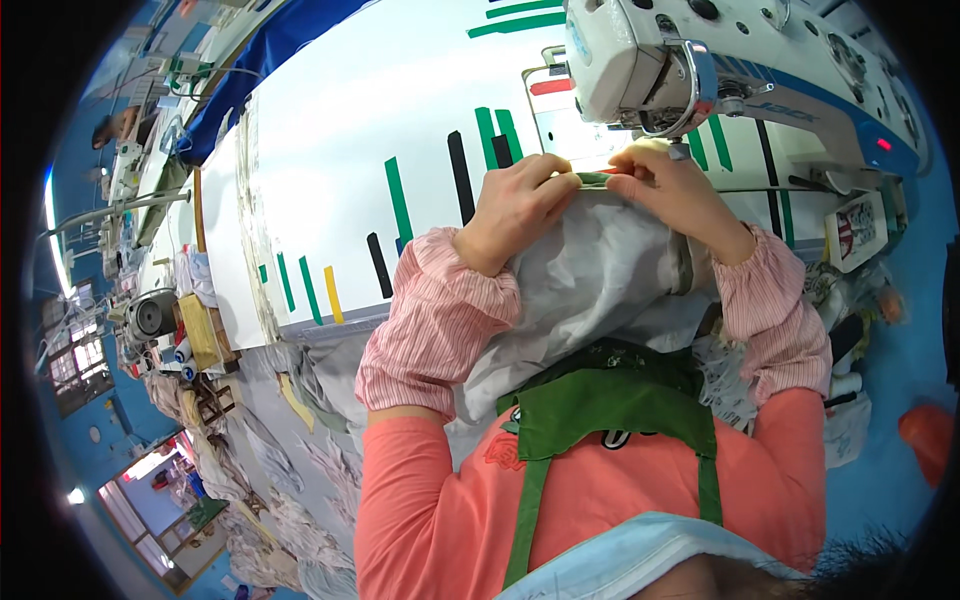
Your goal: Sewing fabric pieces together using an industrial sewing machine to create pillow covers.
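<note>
Both of my hands are at the front of a white sewing machine (620, 70), just short of its needle area. My left hand (520, 205) pinches the left end of a folded green edge on a light grey fabric piece (590, 260). The same green edge is gripped by my right hand (670, 190), thumb and fingers closed, close to the presser area. Between the hands a short stretch of the green strip (593, 180) shows. From there the grey fabric drapes down over my lap and green apron (610, 410). The needle itself is hidden behind the machine head.
Green, black and yellow tape strips (398, 200) mark the white table (330, 130). At the right stands a small tray (857, 232) beside the machine's arm. Heaped cloth (270, 510) lies to the lower left. A red-orange object (927, 440) is at the far right.
</note>
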`<state>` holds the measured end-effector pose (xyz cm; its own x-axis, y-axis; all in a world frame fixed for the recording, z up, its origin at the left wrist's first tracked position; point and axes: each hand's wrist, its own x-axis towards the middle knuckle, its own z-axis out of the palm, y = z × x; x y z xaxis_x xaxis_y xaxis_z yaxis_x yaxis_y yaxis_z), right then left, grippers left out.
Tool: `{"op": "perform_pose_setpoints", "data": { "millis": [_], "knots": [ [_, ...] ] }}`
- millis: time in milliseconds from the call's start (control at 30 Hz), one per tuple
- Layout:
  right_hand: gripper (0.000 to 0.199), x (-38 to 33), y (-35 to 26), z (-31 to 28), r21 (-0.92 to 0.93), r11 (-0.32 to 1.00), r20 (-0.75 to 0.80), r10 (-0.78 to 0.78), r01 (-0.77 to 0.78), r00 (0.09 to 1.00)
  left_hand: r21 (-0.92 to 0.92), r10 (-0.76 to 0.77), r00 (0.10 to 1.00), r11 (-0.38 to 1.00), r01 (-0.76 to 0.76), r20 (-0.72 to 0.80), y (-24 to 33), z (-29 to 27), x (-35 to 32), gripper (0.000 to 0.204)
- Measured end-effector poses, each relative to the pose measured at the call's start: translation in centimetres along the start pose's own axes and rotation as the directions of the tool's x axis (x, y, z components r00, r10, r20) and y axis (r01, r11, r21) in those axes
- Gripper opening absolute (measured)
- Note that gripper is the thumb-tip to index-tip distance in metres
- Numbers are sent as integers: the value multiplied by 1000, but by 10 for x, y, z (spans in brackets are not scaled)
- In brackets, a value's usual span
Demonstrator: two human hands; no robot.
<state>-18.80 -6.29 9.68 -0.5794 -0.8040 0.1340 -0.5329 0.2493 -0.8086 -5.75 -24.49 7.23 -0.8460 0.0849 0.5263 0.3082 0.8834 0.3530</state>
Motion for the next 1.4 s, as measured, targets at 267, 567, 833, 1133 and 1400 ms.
{"op": "perform_pose_setpoints", "data": {
  "millis": [267, 567, 833, 1133, 1400],
  "knots": [
    [11, 2, -5, -12, 193, 898, 429, 285, -395, 857, 12, 174, 983, 985, -174, -61, 6, -10, 1, 20],
    [24, 2, -14, -6, 109, 943, 411, 247, -316, 878, 3, 309, 948, 951, -310, -71, 9, -8, 4, 17],
    [17, -12, -11, -1, -32, 987, 258, 159, -156, 953, -94, 303, 952, 947, -306, -50, 11, -11, 4, 20],
    [13, -26, -21, -7, -32, 999, 52, -10, 12, 999, -442, -405, 850, 729, 523, 338, 32, -24, 20, 14],
    [15, -30, -15, -19, 322, 892, 313, 216, -318, 925, -434, -285, 898, 800, 415, 335, 43, -34, 23, 13]
  ]
}}
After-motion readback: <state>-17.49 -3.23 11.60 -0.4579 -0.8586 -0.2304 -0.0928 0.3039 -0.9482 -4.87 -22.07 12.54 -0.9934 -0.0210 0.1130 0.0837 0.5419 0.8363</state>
